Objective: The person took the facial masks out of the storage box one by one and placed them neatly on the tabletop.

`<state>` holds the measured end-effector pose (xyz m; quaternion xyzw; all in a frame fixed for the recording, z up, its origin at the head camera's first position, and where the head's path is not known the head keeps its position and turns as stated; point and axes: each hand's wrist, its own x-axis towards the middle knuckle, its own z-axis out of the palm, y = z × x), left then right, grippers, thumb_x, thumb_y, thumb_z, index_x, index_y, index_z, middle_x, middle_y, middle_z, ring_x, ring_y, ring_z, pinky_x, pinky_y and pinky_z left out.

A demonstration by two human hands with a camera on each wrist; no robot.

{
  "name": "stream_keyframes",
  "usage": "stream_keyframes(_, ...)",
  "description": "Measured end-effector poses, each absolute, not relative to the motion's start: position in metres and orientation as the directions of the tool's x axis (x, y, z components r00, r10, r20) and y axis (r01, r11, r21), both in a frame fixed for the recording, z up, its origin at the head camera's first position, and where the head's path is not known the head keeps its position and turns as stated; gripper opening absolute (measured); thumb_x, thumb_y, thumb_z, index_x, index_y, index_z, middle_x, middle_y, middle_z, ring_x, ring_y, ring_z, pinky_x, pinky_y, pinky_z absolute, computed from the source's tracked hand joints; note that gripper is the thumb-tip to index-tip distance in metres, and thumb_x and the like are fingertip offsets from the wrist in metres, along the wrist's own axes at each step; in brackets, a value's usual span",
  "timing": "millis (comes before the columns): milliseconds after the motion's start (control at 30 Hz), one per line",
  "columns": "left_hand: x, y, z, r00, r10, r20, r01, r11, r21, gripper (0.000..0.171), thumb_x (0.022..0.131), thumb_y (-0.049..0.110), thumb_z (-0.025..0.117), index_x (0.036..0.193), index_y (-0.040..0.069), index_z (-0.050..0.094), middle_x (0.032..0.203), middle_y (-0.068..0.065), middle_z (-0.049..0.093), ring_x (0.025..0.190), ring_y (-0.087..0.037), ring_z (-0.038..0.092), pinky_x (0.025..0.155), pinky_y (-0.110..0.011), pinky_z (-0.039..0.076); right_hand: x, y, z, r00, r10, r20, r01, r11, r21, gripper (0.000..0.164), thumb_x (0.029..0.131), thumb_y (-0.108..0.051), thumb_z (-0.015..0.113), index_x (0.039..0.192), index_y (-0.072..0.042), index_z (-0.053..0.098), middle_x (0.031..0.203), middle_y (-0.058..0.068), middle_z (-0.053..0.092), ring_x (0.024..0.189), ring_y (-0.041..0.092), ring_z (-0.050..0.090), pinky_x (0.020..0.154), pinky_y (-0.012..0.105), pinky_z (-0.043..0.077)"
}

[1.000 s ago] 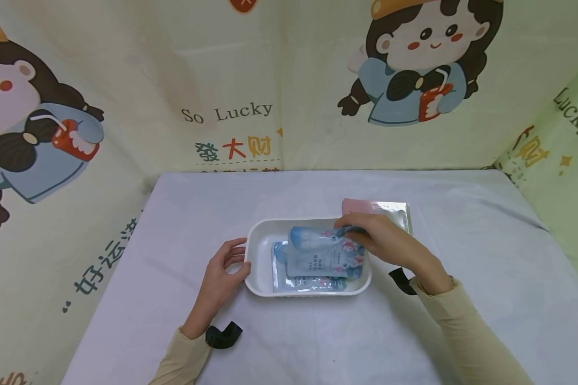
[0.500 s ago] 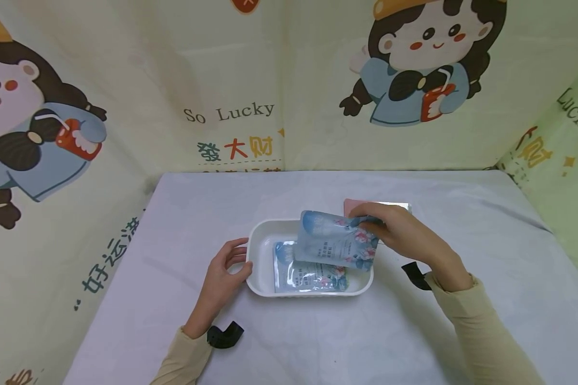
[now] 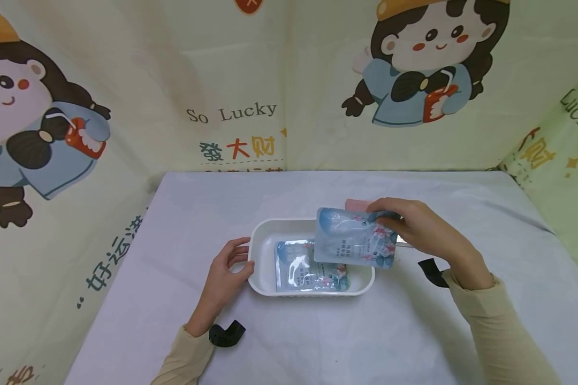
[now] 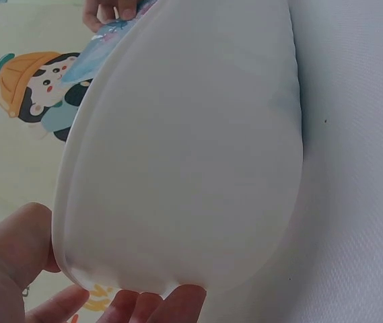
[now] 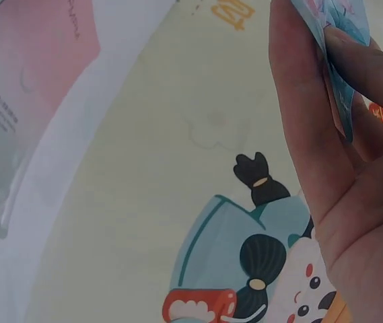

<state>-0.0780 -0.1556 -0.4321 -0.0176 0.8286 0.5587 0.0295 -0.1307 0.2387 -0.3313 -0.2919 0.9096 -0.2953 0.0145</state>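
My right hand [image 3: 426, 229] pinches a shiny blue floral packet [image 3: 344, 246] by its upper right corner. That packet hangs tilted above the right part of a white tray [image 3: 265, 230]. In the right wrist view, thumb and fingers press the packet [image 5: 347, 27] from both sides. A second, similar blue packet [image 3: 296, 270] lies flat in the tray, its upper right part hidden. At the tray's left end, my left hand [image 3: 223, 278] holds the wall, thumb near the rim. The left wrist view has the tray [image 4: 178, 148] with several fingertips curled against its end.
Behind the tray, partly covered by my right hand, lies a pink and silver packet [image 3: 358, 205]. A white cloth covers the table [image 3: 318, 342]. Cartoon-printed curtains [image 3: 313, 75] stand at the back and sides.
The right hand has lifted the upper blue packet and carried it to the right, uncovering more of the lower packet. The left hand stays at the tray's left end.
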Motion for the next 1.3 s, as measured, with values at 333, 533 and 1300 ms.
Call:
stream_keyframes(333,-0.079,-0.156,-0.432,-0.998,0.013,-0.062,-0.053,0.373,0.926,0.052,0.088,0.007,0.071,0.136,0.017,0.054,0.126,-0.010,0.065,0.113,-0.027,0.064,0.092,-0.043,0.056,-0.129,0.252,-0.330,-0.853,-0.507,0.124,-0.494,0.706,-0.508,0.033,0.090,0.002,0.067,0.119,-0.013,0.066,0.114,0.002,0.069,0.097,0.015,0.062,0.081,0.035,0.056)
stream_keyframes(533,-0.081,-0.157,-0.433,-0.997,0.015,-0.070,-0.059,0.371,0.927,0.052,0.088,0.008,0.071,0.136,0.018,0.055,0.126,-0.010,0.065,0.114,-0.027,0.063,0.093,-0.043,0.056,-0.129,0.259,-0.330,-0.865,-0.490,0.111,-0.477,0.733,-0.485,0.033,0.090,0.002,0.067,0.120,-0.012,0.065,0.115,0.004,0.069,0.098,0.017,0.062,0.083,0.041,0.057)
stream_keyframes(1300,-0.081,-0.157,-0.434,-0.998,0.016,-0.065,-0.055,0.365,0.929,0.052,0.087,0.006,0.071,0.136,0.016,0.055,0.126,-0.010,0.065,0.112,-0.026,0.064,0.094,-0.043,0.056,-0.129,0.290,-0.330,-0.878,-0.463,0.122,-0.468,0.775,-0.426,0.036,0.088,0.003,0.069,0.120,-0.014,0.065,0.110,0.000,0.068,0.087,0.007,0.056,0.073,0.021,0.052)
